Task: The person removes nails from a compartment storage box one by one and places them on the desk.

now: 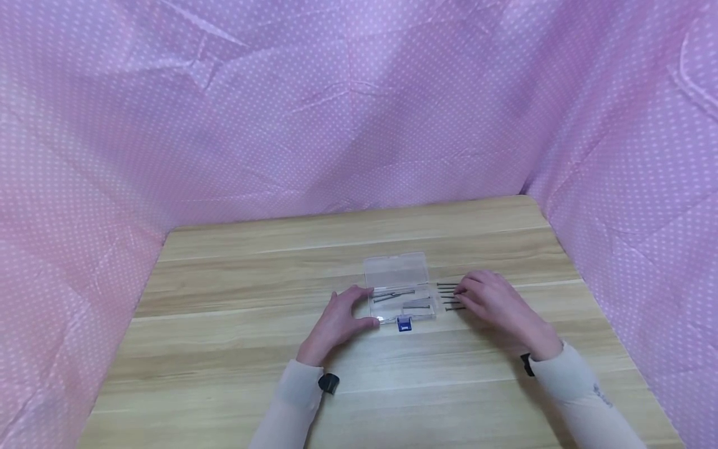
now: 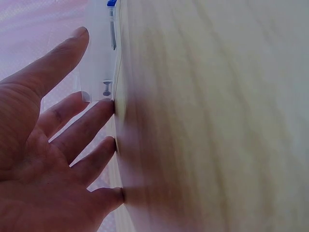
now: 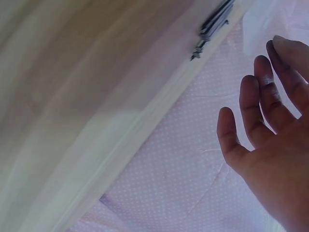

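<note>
A clear plastic box [image 1: 397, 317] with a blue latch [image 1: 404, 323] lies on the table, its lid [image 1: 395, 271] folded back. Several long grey nails [image 1: 416, 306] are inside. My left hand [image 1: 341, 318] holds the box at its left end, the thumb at the front corner and a finger near the hinge corner. To the right of the box, more nails [image 1: 447, 285] lie roughly parallel on the table. Over their right ends is my right hand [image 1: 496, 305], thumb and index fingertips close together. In the right wrist view nothing shows between these fingertips, and the nails [image 3: 215, 24] lie apart from them.
The wooden table [image 1: 235, 349] has rounded far corners. Pink dotted cloth [image 1: 336, 112] hangs behind it and along both sides. A dark band [image 1: 328, 383] sits at the left wrist, and another [image 1: 527, 365] at the right.
</note>
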`<state>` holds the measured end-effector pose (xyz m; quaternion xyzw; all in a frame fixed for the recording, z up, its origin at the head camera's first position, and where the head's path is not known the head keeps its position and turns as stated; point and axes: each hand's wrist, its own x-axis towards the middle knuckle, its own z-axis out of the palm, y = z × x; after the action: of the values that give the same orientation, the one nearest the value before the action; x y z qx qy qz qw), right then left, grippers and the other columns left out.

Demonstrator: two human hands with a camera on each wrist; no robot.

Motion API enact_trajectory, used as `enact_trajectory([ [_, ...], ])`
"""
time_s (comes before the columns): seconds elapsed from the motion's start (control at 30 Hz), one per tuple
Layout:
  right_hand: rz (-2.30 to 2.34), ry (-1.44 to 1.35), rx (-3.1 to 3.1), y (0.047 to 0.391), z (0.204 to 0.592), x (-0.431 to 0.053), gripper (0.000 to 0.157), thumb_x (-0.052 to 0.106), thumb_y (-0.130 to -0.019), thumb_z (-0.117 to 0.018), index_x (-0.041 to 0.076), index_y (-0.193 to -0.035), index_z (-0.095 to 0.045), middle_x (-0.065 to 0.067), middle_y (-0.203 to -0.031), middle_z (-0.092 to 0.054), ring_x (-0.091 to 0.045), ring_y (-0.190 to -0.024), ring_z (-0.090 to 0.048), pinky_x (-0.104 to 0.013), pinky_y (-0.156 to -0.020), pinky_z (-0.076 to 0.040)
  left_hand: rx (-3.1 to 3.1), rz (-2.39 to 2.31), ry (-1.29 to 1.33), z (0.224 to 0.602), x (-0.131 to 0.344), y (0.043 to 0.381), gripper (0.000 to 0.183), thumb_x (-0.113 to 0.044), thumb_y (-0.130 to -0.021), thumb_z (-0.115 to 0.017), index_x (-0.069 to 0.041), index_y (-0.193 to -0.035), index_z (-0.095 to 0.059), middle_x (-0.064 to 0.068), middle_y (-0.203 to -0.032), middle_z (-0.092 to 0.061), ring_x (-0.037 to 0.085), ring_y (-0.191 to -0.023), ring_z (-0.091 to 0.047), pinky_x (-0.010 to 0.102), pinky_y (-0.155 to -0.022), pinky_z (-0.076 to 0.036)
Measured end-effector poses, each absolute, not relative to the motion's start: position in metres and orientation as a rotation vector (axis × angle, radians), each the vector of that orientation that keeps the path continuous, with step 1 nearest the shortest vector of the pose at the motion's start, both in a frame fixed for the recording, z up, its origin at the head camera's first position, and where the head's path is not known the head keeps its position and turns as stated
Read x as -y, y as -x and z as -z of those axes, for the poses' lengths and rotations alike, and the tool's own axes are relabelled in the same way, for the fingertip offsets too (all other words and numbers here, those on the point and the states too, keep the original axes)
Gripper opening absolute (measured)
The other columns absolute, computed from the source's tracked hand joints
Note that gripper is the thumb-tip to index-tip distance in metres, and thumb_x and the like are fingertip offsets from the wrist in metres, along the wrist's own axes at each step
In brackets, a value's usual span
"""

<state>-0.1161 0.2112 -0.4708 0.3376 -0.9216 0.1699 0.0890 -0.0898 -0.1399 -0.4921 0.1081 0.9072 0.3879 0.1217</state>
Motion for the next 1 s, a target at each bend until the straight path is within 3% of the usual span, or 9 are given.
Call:
enact_trajectory([
  [0.47,-0.626,-0.994,2.566,0.116,0.463,-0.188,0.016,0.006,-0.08,-0.085,0.01,-0.094,-0.078,-0.006,-0.097,-0.07,-0.029,-0.094,-0.065,-0.05,-0.078,-0.054,-2.637,-1.114,-0.311,0.49,0.143,0.093,0.074,-0.036,-0.084,-0.087,-0.011,-0.147,-0.058,0.012,-0.15,-0.056,0.034,-0.148,-0.039,0.057,-0.128,-0.007],
  [1.0,-0.759,-1.058,2.444,0.117,0.462,-0.16,0.017,0.005,-0.079,-0.085,0.008,-0.094,-0.077,-0.006,-0.098,-0.071,-0.028,-0.095,-0.067,-0.049,-0.082,-0.055,-2.639,-1.121,-0.32,0.49,0.143,0.094,0.073,-0.037,-0.084,-0.087,-0.011,-0.146,-0.058,0.012,-0.149,-0.057,0.034,-0.149,-0.038,0.058,-0.128,-0.008],
])
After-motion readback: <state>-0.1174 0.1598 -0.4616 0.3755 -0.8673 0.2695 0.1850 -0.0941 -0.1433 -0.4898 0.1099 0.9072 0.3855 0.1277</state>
